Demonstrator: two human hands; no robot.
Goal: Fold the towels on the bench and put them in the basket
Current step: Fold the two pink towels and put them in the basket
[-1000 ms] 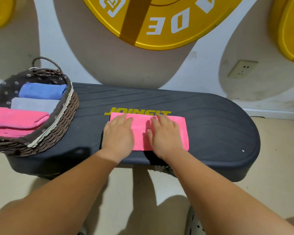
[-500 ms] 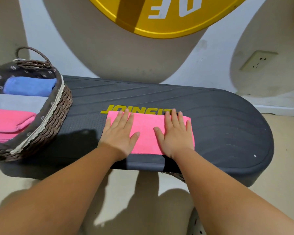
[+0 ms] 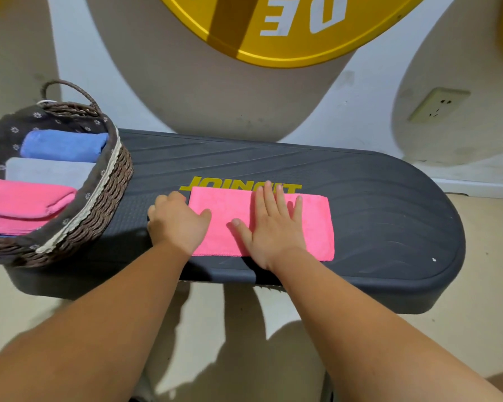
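Observation:
A folded pink towel lies flat on the dark grey bench, just below its yellow lettering. My left hand is at the towel's left end, fingers curled at the edge and thumb on top, pinching it. My right hand presses flat on the middle of the towel with straight, spread fingers. The brown woven basket stands on the bench's left end. It holds a rolled blue towel, a grey towel and pink towels.
The wall rises right behind the bench with a large yellow disc and a socket at the right. Beige floor surrounds the bench. The bench's right half is bare.
My left hand slid from lying flat on the towel to its left end and curled its fingers at the edge. My right hand shifted toward the towel's middle and stays flat.

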